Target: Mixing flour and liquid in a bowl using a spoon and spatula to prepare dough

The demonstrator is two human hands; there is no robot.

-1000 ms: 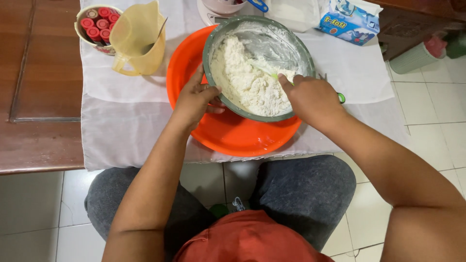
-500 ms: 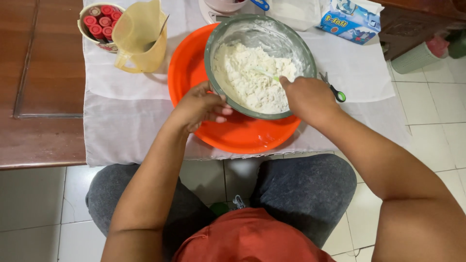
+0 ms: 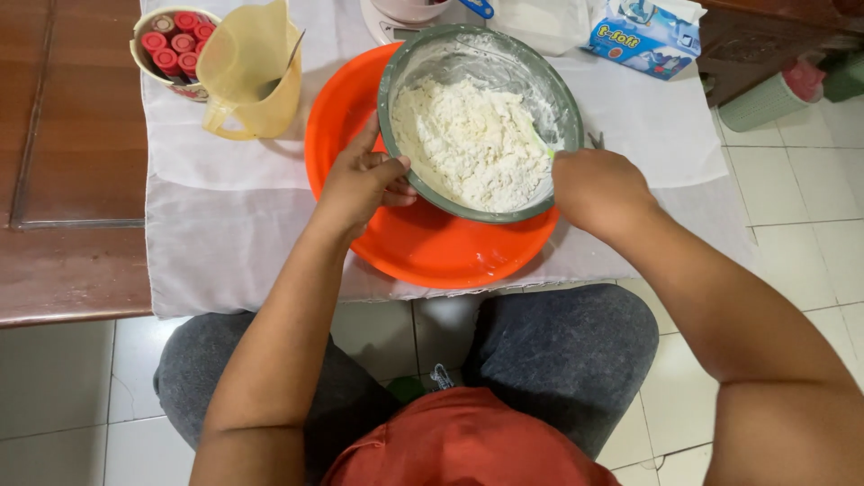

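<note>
Two hands at green mixing bowl (image 3: 409,67), centre of frame, tilted on orange plate (image 3: 432,247). Left hand (image 3: 360,180) clamped on bowl's left rim, thumb inside. Right hand (image 3: 598,189) closed at right rim; whatever it grips is hidden. White crumbly dough (image 3: 472,144) fills bowl. Yellow jug (image 3: 252,76) upper left, tissue pack (image 3: 648,27) upper right.

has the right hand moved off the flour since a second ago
Yes. The right hand has slid from over the flour out to the bowl rim, toward the person, judged against the orange basin.
</note>
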